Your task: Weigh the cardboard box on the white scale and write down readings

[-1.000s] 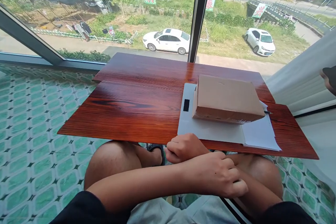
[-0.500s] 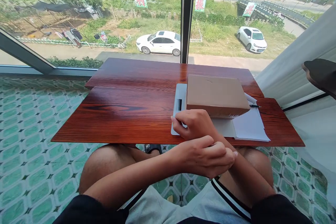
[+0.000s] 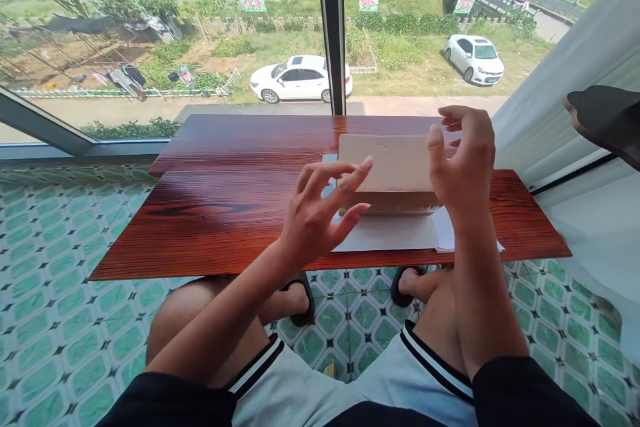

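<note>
1. If you put the clock's centre on the wearer's lap and 12 at the window, the left hand [image 3: 307,213] sits near 12, fingers loosely spread, thumb pointing to about 2, nothing visible in its grip.
2. Right hand [image 3: 465,157] is around 1 o'clock: thumb apart, other fingers bent over, nothing visible in there either. It overlaps the right end of the box from this angle, so can't tell if it's touching.
3. Cardboard box [image 3: 385,163] lies flat between 12 and 1, roughly between the two hands.
4. My read on the step: reach stage, hands near the box but no hold on it yet. A two-handed grip would call for squaring the palms to its 9 and 3 o'clock sides. Bringing the left hand in level with the right would probably help.
5. Under the box there's a flat grey panel [image 3: 395,233], poking out on the box's 6 o'clock side. White papers [image 3: 444,227] stick out toward its 5, partly behind the right forearm, so watch for dragging those.
6. All that's on the reddish wood table [image 3: 215,227], which stretches over to about 10.
7. Farther out: white curtain [image 3: 595,73] near 2.
</note>
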